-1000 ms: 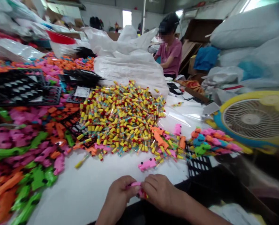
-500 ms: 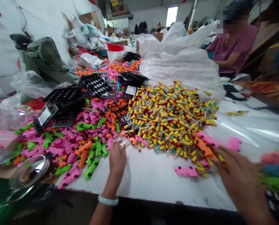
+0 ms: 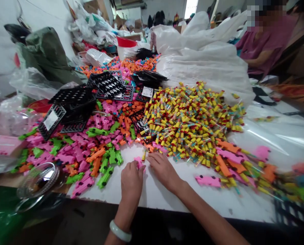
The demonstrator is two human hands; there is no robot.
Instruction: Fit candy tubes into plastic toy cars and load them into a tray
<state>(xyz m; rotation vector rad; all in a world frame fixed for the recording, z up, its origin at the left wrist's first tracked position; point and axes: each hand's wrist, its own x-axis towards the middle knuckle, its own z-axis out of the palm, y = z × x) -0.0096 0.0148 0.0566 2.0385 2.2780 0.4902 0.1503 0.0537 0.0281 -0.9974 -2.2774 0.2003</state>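
At the near edge of the white table (image 3: 167,197), your left hand (image 3: 131,180) has its fingers pinched on a small pink piece (image 3: 138,161). Right hand (image 3: 163,167) lies flat just beside it, fingers loosely apart, tips touching the fringe of the yellow tube pile (image 3: 187,119). Nearest tube (image 3: 143,156) stands btwn both hands, long axis pointing away from you, w/ bare table behind your wrists.

Black trays (image 3: 72,105) left – white sack (image 3: 205,64) behind, seated co-worker (image 3: 266,44) right.
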